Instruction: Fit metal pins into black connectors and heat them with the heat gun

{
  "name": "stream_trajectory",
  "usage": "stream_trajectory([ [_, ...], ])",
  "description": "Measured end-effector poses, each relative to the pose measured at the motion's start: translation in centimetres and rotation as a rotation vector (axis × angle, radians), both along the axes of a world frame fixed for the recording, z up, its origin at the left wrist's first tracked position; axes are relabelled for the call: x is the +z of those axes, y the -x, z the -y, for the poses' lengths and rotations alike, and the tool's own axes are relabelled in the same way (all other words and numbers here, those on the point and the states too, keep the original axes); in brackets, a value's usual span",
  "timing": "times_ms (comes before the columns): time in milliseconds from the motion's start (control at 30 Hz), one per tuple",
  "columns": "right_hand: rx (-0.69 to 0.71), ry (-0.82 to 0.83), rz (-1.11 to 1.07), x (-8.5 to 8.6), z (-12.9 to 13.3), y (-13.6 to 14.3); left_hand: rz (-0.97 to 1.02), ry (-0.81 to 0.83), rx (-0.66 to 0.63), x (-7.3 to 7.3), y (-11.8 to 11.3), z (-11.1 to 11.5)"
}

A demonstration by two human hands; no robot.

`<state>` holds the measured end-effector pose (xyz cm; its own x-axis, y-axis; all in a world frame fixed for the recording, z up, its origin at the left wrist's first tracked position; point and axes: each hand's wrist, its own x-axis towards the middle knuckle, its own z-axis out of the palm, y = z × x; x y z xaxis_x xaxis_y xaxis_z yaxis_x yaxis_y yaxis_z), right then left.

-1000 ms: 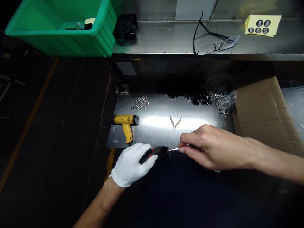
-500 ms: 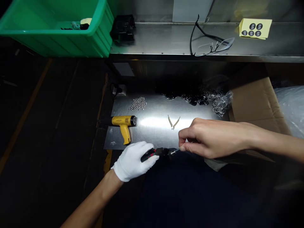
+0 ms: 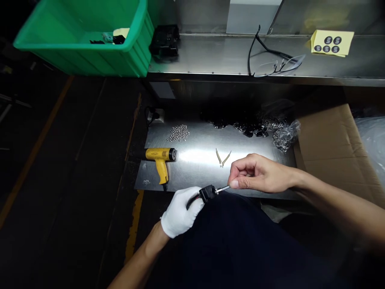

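Note:
My left hand point(image 3: 182, 212), in a white glove, is closed around a small black part point(image 3: 207, 194) with a bit of red showing at its side. Bare, my right hand point(image 3: 255, 174) pinches a thin metal rod point(image 3: 223, 188) between thumb and fingertips. The rod's left end meets the black part at a shiny metal piece; whether it is fixed there I cannot tell. Just above my right fingertips, small pliers point(image 3: 222, 159) with beige handles lie spread on the metal work surface point(image 3: 195, 176). A yellow heat gun point(image 3: 159, 156) lies to the left.
Small shiny metal pieces point(image 3: 179, 132) are spread at the back left. Black parts point(image 3: 252, 129) and a clear plastic bag point(image 3: 287, 136) are heaped behind, beside a cardboard box point(image 3: 331, 148). On the upper shelf are a green bin point(image 3: 90, 60), glasses point(image 3: 270, 52) and yellow sticker paper point(image 3: 332, 42).
The left hand has shifted right and slightly down, and the black part has turned more into view. My right fingers have lifted a little and still pinch the rod. The whole view has shifted slightly.

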<state>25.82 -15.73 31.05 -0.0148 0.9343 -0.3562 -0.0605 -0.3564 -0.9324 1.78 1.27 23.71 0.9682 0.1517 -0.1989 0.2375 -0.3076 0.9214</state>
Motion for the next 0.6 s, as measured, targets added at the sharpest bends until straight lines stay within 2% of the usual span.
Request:
stream_trajectory([
  [133, -0.122, 0.031, -0.065, -1.6, 0.2, 0.6, -0.011, 0.134, 0.102, -1.8, 0.5, 0.9],
  [233, -0.207, 0.054, -0.026, -3.9, -0.5, 0.3, -0.037, 0.266, 0.2, -3.4, 1.1, 1.5],
  [300, -0.284, 0.087, 0.02, -6.5, -1.8, -0.1, -0.037, 0.348, 0.254, -4.2, 1.6, 1.7],
  [433, -0.424, 0.232, 0.151, -13.8, -6.5, -0.2, -0.018, 0.405, 0.358, -4.8, 3.1, 1.9],
  [533, -0.451, 0.338, 0.242, -18.8, -10.7, 0.4, -0.021, 0.412, 0.441, -4.7, 4.6, 1.8],
  [600, -0.45, 0.382, 0.302, -21.2, -13.2, 0.8, -0.022, 0.409, 0.489, -4.5, 5.7, 1.6],
])
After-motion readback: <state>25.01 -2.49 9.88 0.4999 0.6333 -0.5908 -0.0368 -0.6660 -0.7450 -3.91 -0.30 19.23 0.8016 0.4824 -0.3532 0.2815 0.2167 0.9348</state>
